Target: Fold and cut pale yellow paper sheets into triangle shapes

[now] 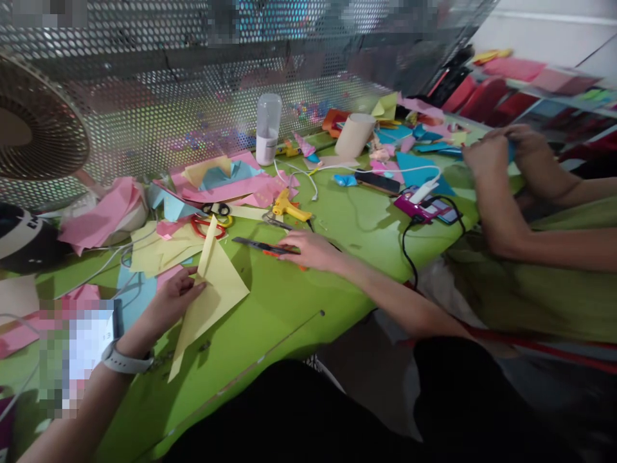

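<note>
A folded sheet of yellow paper is pinched at its left side by my left hand, thumb on top; a narrow strip of it stands folded up. My right hand has its fingers on the handle of a black and orange utility knife, whose blade end points left toward the paper. Just beyond the knife lie a yellow hot glue gun and red and yellow-handled scissors. The right palm is turned down, so part of the knife's handle is hidden.
A fan and a phone are at the left. Along the mesh wall lie coloured papers, a clear-topped bottle and a cardboard tube. Cables run to a purple power strip. A co-worker's hands work at right.
</note>
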The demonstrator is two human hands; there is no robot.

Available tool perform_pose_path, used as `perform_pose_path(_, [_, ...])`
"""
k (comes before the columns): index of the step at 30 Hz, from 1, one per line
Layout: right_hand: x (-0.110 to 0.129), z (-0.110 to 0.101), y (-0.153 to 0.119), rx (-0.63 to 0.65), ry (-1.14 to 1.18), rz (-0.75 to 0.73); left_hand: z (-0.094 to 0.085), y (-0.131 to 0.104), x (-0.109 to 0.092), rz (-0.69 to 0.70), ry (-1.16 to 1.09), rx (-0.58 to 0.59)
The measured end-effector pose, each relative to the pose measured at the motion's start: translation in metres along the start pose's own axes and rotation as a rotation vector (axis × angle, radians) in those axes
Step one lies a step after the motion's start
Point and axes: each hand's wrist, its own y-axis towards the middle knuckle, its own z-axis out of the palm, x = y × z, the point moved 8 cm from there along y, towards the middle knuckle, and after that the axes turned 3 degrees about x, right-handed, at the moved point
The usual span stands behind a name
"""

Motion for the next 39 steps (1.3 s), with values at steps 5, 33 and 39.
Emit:
perform_pose_path(5, [-0.011,-0.011,-0.004,-0.133,0.073,0.054,-0.012,0.003,-0.011,0.106,0.205,-0.113])
perform_pose_path(33, [0.012,-0.006,-0.014,-0.092,-0.049,0.034,0.037,-0.088,0.001,0.656,1.302,-0.262])
perform_pose_path(39, [0.039,-0.001,0.047,-0.032,-0.099,-0.008,0.047,-0.093,0.003,0.655,1.313,-0.193])
